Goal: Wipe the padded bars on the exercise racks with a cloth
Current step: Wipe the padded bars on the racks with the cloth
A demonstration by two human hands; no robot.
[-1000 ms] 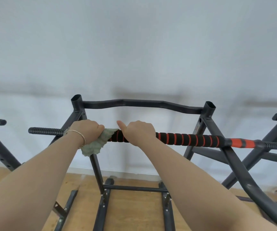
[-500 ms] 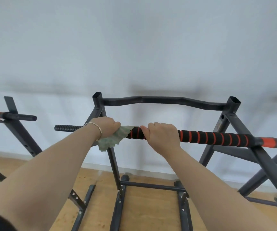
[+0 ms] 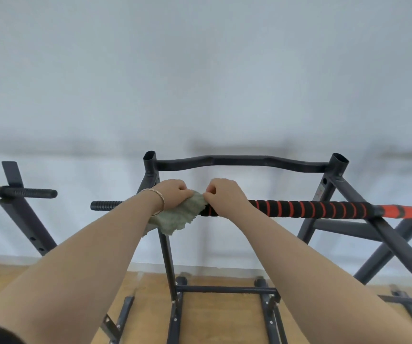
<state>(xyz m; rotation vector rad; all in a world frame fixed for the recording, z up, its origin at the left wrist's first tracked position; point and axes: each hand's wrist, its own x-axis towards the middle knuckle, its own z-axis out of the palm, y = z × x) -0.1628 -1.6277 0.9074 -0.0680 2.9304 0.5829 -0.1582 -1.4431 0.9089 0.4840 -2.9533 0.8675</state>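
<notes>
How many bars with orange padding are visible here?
2. The middle bar runs across the picture; the left bar shows only at the left edge. More may be out of view.

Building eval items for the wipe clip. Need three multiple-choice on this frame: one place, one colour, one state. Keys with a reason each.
1. Where is the cloth?
A. on the floor
B. on the padded bar, under the left hand
C. draped over the curved top bar

2. What colour are the stripes on the bar's black padding?
A. blue
B. white
C. orange-red

3. What is the right hand doing?
A. gripping the padded bar beside the cloth
B. hanging open away from the rack
C. resting flat on the wall

Key:
1 B: the left hand grips the cloth against the bar, and its loose end hangs below.
2 C: orange-red rings wind along the black foam.
3 A: its fingers curl over the bar just right of the cloth.
</notes>
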